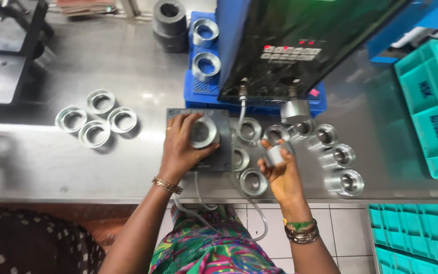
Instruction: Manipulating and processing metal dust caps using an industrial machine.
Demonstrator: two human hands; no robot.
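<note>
- Steel everywhere on this bench, so pretty shiny stuff to squint at.
- Left hand (183, 144) has its fingers curled round a metal ring (203, 132), pressing it on a dark gauge plate (224, 152) near the middle of the steel table (51, 162).
- Right hand (282, 170) grips a second ring (277, 153) between thumb and fingers, lifted just off the table, right of the plate.
- Looks to me like the checking step: one piece seated on the fixture, the other waiting in hand.
- Swapping pieces would call for a clean lift straight up, I reckon, since loose rings (253, 181) crowd the plate's right side.
- Cables (242, 116) run from the black machine (300, 45) down past the plate and over the near table edge, so that's a snag spot.
- More room on the left, up to the four sorted rings (96, 119); teal crates (432, 101) box in the right.
</note>
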